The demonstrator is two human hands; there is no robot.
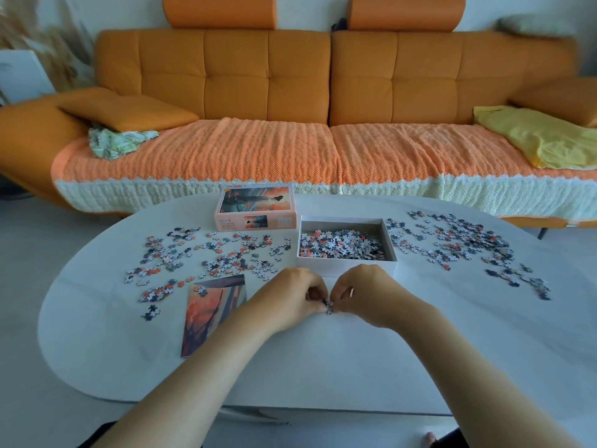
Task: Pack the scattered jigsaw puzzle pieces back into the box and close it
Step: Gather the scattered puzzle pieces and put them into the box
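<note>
pinching puzzle pieces [329,308] in curled left hand [290,297] and right hand [366,295] | frame centre | just below open box [342,218]

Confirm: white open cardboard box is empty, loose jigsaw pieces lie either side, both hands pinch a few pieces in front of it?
Not empty: the head view shows the white open cardboard box holding a pile of jigsaw pieces. The rest stands: loose pieces lie either side, and the left hand and right hand pinch a few pieces in front of it.
</note>
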